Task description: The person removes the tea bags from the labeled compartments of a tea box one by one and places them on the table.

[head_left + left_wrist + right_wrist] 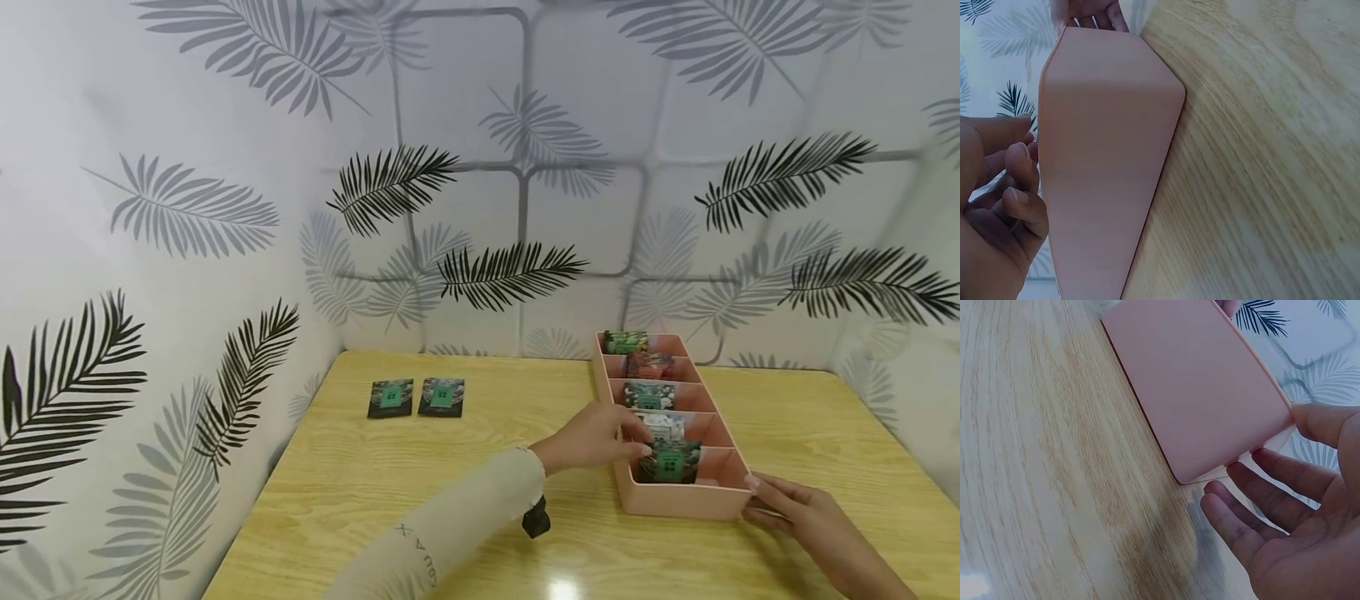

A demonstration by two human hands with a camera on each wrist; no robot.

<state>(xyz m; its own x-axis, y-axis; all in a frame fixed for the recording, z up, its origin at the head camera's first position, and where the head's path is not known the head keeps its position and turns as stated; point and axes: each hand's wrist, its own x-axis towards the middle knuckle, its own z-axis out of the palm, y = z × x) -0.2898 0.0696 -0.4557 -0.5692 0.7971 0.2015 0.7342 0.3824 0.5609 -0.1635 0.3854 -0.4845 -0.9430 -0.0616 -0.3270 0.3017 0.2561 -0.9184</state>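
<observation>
A long pink divided box [686, 502] stands on the table at the right. In its nearest compartment is a dark sachet with a green label [670, 463]. My left hand [596, 437] reaches over the box's left wall and pinches that sachet by its upper left edge. The left wrist view shows the left hand [997, 206] with curled fingers beside the rim; the box wall hides the sachet there. At the near right corner, my right hand [810, 521] rests against the box. In the right wrist view its thumb touches the rim, and its nearly straight fingers [1272, 494] lie along the side.
Two similar dark sachets with green labels lie side by side at the table's back left, a left one [391, 398] and a right one [442, 397]. White [662, 427], dark floral [649, 396], red [649, 365] and green packets [626, 342] fill the farther compartments. A leaf-patterned wall covering [480, 217] borders the table.
</observation>
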